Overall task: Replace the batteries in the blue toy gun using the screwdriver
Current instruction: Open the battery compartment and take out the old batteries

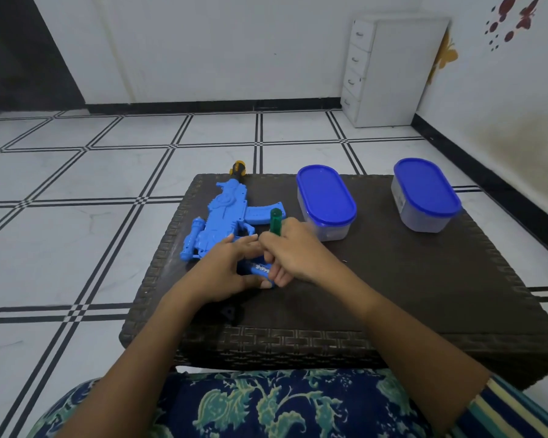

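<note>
The blue toy gun (pixel 223 216) lies on the left part of the dark wicker table (pixel 424 295), its yellow-black muzzle pointing away past the far edge. My right hand (pixel 293 251) grips a green-handled screwdriver (pixel 275 220) upright over the gun's grip; the tip is hidden behind my fingers. My left hand (pixel 225 270) holds the gun's grip from the left, thumb and fingers curled around it. Between my hands shows a blue part with a white label (pixel 260 269), possibly a battery. A small dark piece (pixel 229 312) lies on the table near my left wrist.
Two clear containers with blue lids stand on the table: one (pixel 326 202) just right of the gun, the other (pixel 426 194) at the far right. A white drawer unit (pixel 389 71) stands against the far wall. Tiled floor surrounds the table.
</note>
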`<state>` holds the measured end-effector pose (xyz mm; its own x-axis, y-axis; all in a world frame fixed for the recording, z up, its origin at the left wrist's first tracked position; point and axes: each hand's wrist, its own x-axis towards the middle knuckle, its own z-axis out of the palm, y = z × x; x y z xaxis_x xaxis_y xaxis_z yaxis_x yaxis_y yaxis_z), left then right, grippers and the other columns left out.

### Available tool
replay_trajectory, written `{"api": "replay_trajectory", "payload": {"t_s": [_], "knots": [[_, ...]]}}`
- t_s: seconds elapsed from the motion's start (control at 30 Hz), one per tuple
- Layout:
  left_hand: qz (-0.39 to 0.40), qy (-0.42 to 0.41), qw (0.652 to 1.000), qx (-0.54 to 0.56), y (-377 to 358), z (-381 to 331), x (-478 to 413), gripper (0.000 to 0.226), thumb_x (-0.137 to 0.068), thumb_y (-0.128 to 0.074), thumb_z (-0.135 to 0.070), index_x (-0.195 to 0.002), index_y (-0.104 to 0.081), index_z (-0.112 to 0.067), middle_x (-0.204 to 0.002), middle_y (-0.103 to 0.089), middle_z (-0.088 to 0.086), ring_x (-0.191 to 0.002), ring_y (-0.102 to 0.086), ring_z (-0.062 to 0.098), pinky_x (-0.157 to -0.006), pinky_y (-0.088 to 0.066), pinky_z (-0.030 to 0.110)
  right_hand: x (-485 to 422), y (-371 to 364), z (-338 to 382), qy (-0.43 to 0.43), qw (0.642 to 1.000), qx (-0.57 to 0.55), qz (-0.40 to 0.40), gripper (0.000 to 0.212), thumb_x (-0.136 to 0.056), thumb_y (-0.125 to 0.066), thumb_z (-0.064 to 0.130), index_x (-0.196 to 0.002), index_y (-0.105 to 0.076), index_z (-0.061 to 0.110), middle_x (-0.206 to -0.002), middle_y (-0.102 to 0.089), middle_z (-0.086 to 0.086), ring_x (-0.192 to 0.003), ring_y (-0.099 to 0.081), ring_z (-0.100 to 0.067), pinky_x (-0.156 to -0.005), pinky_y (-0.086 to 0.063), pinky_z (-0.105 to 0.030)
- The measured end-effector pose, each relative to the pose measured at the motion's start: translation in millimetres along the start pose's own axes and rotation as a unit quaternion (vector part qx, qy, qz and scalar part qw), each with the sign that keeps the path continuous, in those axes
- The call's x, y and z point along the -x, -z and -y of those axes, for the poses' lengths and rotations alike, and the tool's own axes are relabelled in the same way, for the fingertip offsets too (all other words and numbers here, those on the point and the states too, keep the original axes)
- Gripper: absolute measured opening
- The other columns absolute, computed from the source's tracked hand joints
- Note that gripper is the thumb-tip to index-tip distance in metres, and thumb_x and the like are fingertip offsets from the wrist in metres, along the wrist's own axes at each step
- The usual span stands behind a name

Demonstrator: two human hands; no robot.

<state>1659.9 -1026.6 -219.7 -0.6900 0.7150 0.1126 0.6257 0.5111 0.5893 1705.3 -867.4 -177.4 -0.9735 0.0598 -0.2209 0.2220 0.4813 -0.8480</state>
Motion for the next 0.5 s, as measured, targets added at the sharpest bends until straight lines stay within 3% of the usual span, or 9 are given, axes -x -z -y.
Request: {"api": "replay_trajectory", "payload": {"t_s": [0.33, 0.5], "knots": [[-0.002, 0.013, 1.0, -0.008, -4.1, 2.5, -1.3, 0.067, -0.069, -0.06, -0.066, -0.129, -0.058, -0.036, -0.142, -0.049, -0.019, -0.139, -0.032, 0.001, -0.12, -0.01, 0.038, 9.1, 10.1, -0.8, 0.019, 0.998, -0.066, 0.015, 0.027, -0.089, -0.049, 0.014, -0.073, -0.061, -0.004, -0.066, -0.069, -0.028, -0.058, -0.07, -0.037, -0.055, -0.058, -0.035], [-0.047, 0.035, 0.998, -0.005, -7.6, -1.3, -2.1, 0.053, -0.08, -0.068, -0.049, -0.128, -0.061, -0.026, -0.141, -0.051, -0.014, -0.138, -0.033, 0.001, -0.118, -0.012, 0.032, 11.3, 23.6, 6.8, 0.014, 0.99, -0.14, 0.007, 0.025, -0.088, -0.052, 0.009, -0.068, -0.06, -0.004, -0.069, -0.068, -0.031, -0.057, -0.067, -0.038, -0.054, -0.059, -0.035]]}}
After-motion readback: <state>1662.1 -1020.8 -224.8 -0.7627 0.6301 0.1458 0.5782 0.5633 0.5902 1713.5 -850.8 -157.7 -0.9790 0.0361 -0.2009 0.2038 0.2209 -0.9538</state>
